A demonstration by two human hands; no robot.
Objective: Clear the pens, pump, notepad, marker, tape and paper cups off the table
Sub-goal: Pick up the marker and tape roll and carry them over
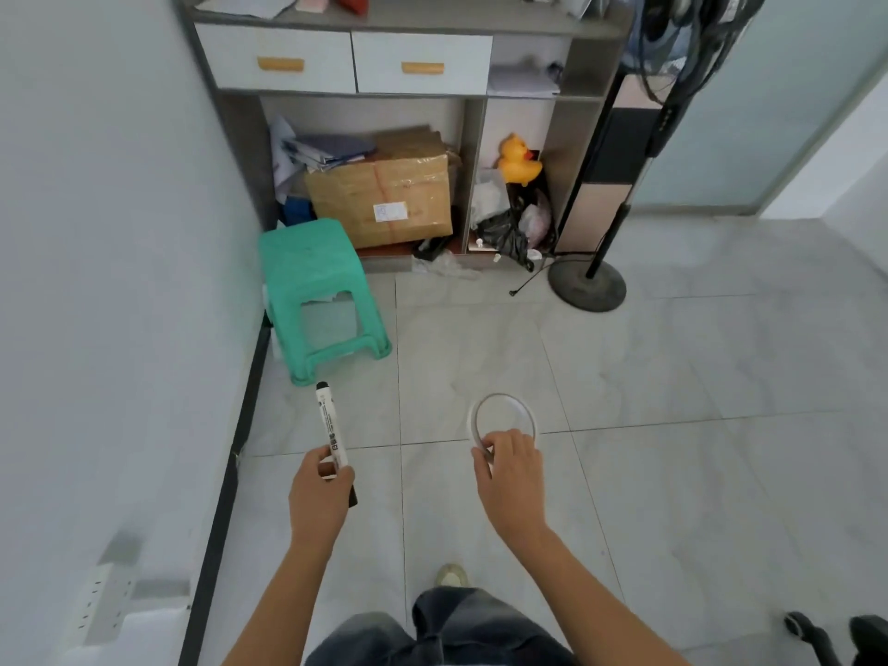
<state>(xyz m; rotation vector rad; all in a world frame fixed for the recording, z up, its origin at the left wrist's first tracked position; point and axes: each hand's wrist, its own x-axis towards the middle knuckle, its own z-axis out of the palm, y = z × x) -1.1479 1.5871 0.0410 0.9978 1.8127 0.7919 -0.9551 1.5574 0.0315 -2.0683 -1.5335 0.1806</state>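
Above the pale grey tiled floor (480,338), with no table in view, both visible task items are held in the air in front of the person. The left hand (321,495) has its fingers curled round the lower barrel of a white cylindrical marker with a black cap (331,425). The capped end points up and forward, away from the body, a grip judged suited to steady carrying. The right hand (511,478) pinches the near edge of a thin, pale ring of tape (473,425) between thumb and fingertips. The ring stands out ahead of the knuckles, and the floor shows through its hollow middle. A light pinch is judged sufficient, the roll appearing nearly spent and of little weight. One item per hand suggests both are being taken away in a single trip. The pens, pump, notepad and paper cups are not in view, so their condition cannot be reported. Ahead stands a grey shelf unit with two white drawers (418,60), with a brown taped cardboard box (384,199) and a yellow rubber duck (518,161) in its lower bays. A green plastic stool (312,281) stands in front of it. The shelf unit is the likely destination, going by the direction of the arms, though the place of deposit is not established.
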